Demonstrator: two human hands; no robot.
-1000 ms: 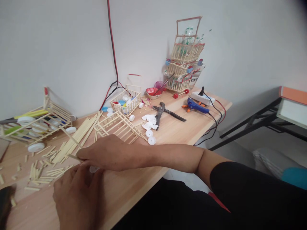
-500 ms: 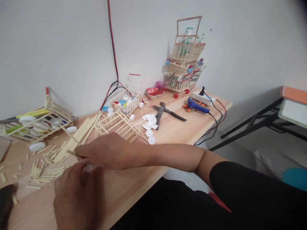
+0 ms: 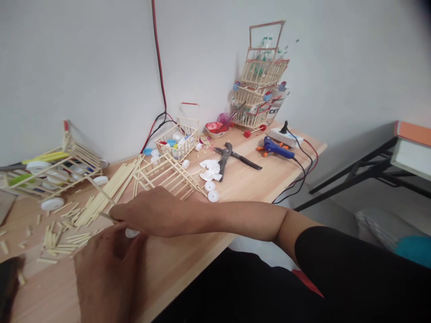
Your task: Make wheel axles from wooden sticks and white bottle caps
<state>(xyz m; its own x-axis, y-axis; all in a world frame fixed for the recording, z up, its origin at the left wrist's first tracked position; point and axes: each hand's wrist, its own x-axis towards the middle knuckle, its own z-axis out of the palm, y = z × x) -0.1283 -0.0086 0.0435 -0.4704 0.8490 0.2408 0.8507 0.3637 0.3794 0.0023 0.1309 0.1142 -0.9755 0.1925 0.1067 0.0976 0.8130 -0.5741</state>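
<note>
My right hand [image 3: 161, 213] is closed around thin wooden sticks [image 3: 101, 192], whose ends stick out to the left past the fingers. Just below it, my left hand [image 3: 107, 273] is curled, its fingertips meeting those of the right hand. A white bottle cap [image 3: 131, 233] shows between the two hands, within the bend of my left fingers; its far part is hidden. Close beyond my hands lies a small basket frame of glued sticks [image 3: 171, 177]. Loose long sticks [image 3: 107, 193] and short cut pieces [image 3: 69, 242] are spread to the left.
Black-handled cutters [image 3: 229, 159], white caps [image 3: 213, 196] and a blue glue gun [image 3: 278, 148] lie rightward. Behind stand a small stick cart [image 3: 178, 141], a bowl of red paint [image 3: 216, 129] and stacked stick carts [image 3: 256, 89]. A cap-filled cart [image 3: 54, 177] is left. A dark object [image 3: 10, 282] sits lower left.
Both hands remain together with the sticks, shifted very slightly. More of the white cap now shows between them. The things on the table have stayed put.
</note>
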